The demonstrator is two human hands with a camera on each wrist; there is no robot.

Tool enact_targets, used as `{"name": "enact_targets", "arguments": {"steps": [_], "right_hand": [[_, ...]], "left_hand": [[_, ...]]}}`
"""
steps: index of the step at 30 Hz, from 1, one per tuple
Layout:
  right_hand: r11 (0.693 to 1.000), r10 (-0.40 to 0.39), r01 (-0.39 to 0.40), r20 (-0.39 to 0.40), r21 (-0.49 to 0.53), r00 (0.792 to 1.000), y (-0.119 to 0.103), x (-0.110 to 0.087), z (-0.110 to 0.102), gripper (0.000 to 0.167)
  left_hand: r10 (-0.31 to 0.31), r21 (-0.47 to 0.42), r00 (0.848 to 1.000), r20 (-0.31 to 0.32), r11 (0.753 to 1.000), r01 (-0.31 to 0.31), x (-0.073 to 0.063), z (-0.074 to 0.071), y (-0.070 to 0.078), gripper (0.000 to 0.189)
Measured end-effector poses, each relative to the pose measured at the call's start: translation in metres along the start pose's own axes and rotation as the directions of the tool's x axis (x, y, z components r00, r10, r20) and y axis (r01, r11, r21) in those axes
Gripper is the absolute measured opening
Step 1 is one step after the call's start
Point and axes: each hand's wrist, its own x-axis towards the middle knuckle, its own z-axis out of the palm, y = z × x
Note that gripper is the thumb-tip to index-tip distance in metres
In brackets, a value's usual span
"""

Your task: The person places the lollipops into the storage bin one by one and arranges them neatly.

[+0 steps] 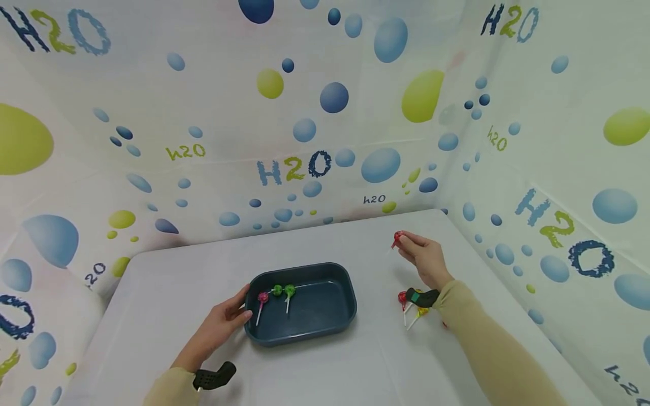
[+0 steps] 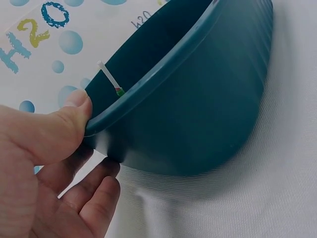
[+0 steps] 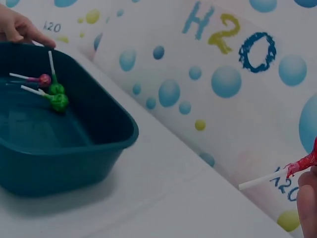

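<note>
A dark teal plastic tray stands on the white table. My left hand grips its left end, thumb over the rim and fingers against the outer wall, as the left wrist view shows close up. Inside the tray lie a pink lollipop and two green lollipops, all toward the left. Right of the tray and above the table, my right hand pinches a red-wrapped lollipop by its head. Its white stick points away from the fingers in the right wrist view.
Under the right wrist, a red lollipop and a yellow lollipop lie on the table, partly hidden by the black wrist device. A bit of red shows beside the right sleeve. A sheet printed with bubbles hangs behind the table.
</note>
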Motion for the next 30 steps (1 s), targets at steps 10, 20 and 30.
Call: {"name": "enact_targets", "arguments": {"steps": [10, 20, 30], "right_hand": [[0.994, 0.003, 0.006, 0.082, -0.106, 0.997, -0.003, -0.014, 0.045, 0.047], [0.935, 0.102, -0.011, 0.237, -0.355, 0.966, 0.020, -0.025, 0.142, 0.032], [0.700, 0.208, 0.071, 0.298, -0.710, 0.931, 0.043, -0.018, 0.196, 0.020]], "left_hand": [[0.007, 0.005, 1.000, -0.018, 1.000, -0.007, -0.008, 0.005, 0.002, 0.071], [0.004, -0.032, 1.000, -0.029, 0.999, -0.005, -0.016, 0.009, 0.007, 0.068], [-0.003, -0.027, 0.999, -0.046, 1.000, 0.002, -0.016, 0.011, 0.008, 0.068]]}}
